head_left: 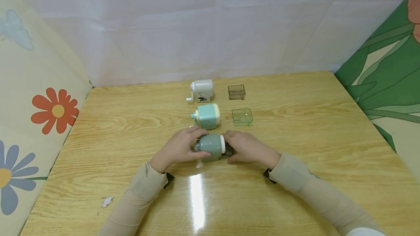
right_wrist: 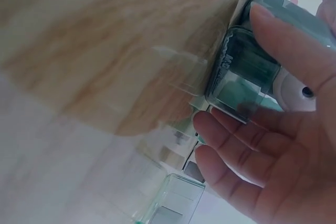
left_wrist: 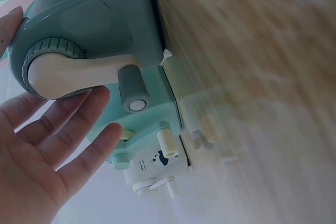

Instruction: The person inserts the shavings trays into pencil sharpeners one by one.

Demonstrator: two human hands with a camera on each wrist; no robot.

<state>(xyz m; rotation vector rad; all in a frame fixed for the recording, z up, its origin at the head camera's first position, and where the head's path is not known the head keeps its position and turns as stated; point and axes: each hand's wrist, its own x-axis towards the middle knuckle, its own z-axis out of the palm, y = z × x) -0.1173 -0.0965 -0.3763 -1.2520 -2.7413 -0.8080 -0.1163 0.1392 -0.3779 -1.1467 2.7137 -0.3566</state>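
Note:
A dark green crank pencil sharpener (head_left: 210, 146) lies between the two hands on the table. My left hand (head_left: 182, 146) grips its body at the crank end; in the left wrist view, the pale crank arm (left_wrist: 84, 74) ends in a dark green knob. On the opposite side, my right hand (head_left: 249, 148) holds the sharpener's dark see-through shavings drawer (right_wrist: 239, 72) between thumb and fingers. That drawer sticks partly out of the body, below the white round end. How deep it sits inside is hidden.
Behind stand a mint-green sharpener (head_left: 207, 116) and a white sharpener (head_left: 203, 90), each with a crank. To their right lie a clear green drawer (head_left: 242, 117) and a smoky brown drawer (head_left: 236, 92). A white torn patch (head_left: 107, 202) marks the table's left front.

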